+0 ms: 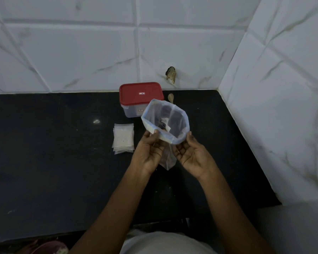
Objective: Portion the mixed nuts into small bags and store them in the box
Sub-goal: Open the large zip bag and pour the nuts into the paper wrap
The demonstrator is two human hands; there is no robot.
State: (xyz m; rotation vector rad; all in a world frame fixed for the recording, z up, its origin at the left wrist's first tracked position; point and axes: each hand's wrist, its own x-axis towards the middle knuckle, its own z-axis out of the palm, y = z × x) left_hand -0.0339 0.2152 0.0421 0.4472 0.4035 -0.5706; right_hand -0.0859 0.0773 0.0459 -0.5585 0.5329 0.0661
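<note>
Your left hand (151, 153) and right hand (191, 155) each pinch the near rim of an open clear bag (179, 123) above the worktop (44, 162). Small bags (123, 138) lie stacked just left. Behind stands the red-lidded box (136, 91), with a spoon (170, 98) beside it.

The counter (44, 143) across the lower half looks like dark polished stone, smooth, with 1 little glare spot left of centre. The wall tiles (81, 52) up top are white marble-look, smooth and a bit glossy, apart from 1 rough chipped patch (171, 75) right of centre. The box (132, 111) is clear smooth plastic, and its lid (140, 93) is red plastic with a soft sheen. The zip bag (178, 121) mid-frame is thin see-through plastic film with a blue rim strip. The small bags (123, 138) left of it are similar film, slightly frosty. The spoon (171, 98) looks wooden and matt.
</note>
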